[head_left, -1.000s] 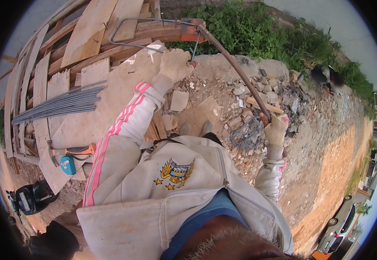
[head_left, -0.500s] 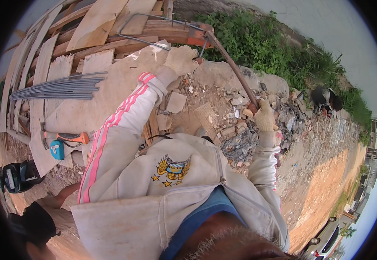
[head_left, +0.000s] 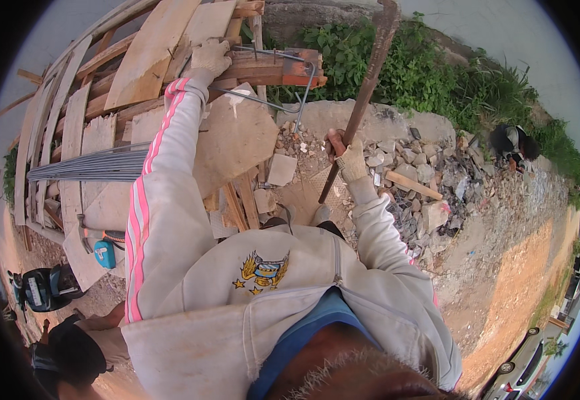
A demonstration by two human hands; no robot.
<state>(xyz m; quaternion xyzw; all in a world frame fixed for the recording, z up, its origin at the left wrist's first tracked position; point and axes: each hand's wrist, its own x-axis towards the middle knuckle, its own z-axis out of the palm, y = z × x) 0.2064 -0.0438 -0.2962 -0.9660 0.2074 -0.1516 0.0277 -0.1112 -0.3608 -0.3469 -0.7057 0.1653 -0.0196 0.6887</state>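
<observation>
At the upper left, my gloved left hand [head_left: 211, 60] is closed around the far-left part of a bent steel rod [head_left: 255, 100]. The rod has several corners and lies over the end of a wooden beam, by a rusty orange-red block [head_left: 299, 69] with upright pins near it. My gloved right hand [head_left: 350, 159] grips a long rusty metal bar [head_left: 371, 75] partway along. The bar slants up past the block's right side, apart from the rod. Its upper end reaches the picture's top edge, and its lower end hangs near my feet.
Straight steel rods [head_left: 90, 171] lie across planks [head_left: 72, 143] on the left, near a hammer [head_left: 88, 235] and a blue tape measure [head_left: 104, 254]. Rubble [head_left: 430, 170] and weeds [head_left: 403, 67] spread rightward. One person [head_left: 86, 347] is at lower left, another [head_left: 513, 141] far right.
My left hand has moved left and away from me along the rod. My right hand has come left, lifting the bar off the block and tilting it steeply. The rod's right end has shifted and turned.
</observation>
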